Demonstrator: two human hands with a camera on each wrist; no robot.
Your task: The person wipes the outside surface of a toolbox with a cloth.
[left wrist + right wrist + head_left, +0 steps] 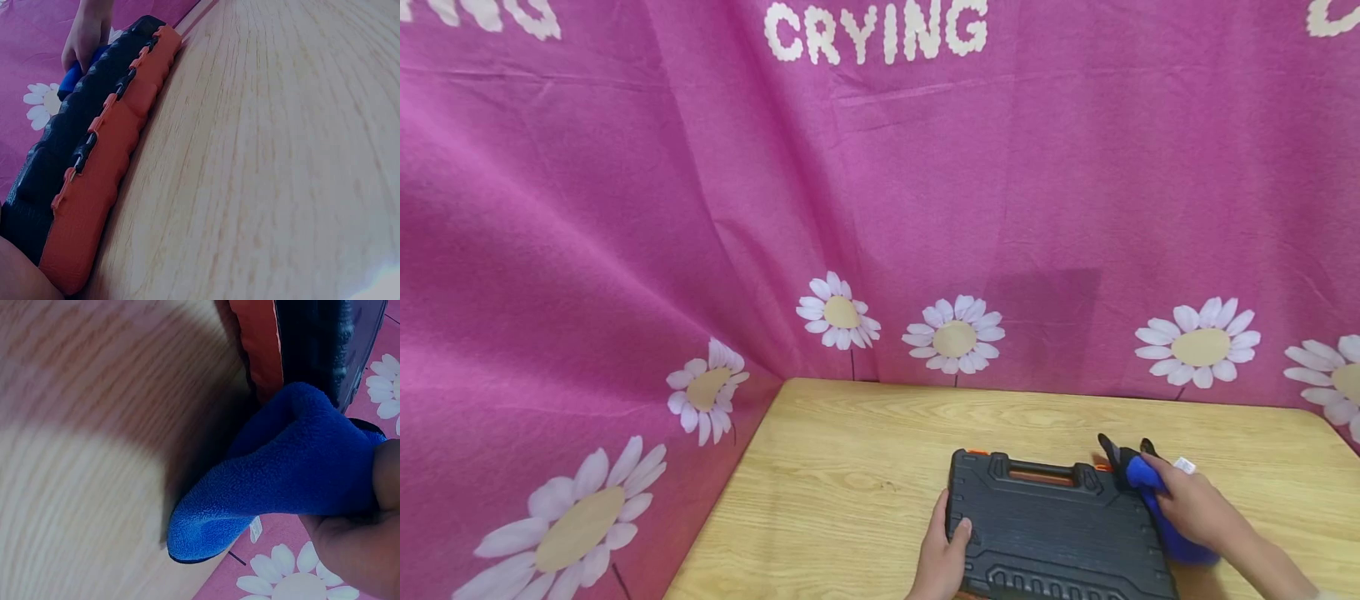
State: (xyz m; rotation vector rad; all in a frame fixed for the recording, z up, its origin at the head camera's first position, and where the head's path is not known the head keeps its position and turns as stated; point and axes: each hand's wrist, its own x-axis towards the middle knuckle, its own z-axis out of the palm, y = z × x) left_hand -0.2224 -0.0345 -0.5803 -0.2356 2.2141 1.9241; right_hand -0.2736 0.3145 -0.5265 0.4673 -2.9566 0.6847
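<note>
A black hard case point(1052, 521) with an orange lower half point(100, 187) lies flat on the wooden table point(850, 450), its handle toward the back. My left hand point(943, 554) grips the case's left side, thumb on top. At the case's right edge, my right hand point(1198, 508) pinches a blue and black cloth point(1176, 537). In the right wrist view the blue cloth point(281, 462) hangs bunched against the case's side, its lower end near the table, with the right hand point(359, 544) at its upper part. A small white tag point(1184, 466) sticks out of it.
Behind and to the left of the table hangs a pink curtain point(925, 183) with white daisies and lettering. The table's back edge runs along the curtain, and its left edge slants toward the front.
</note>
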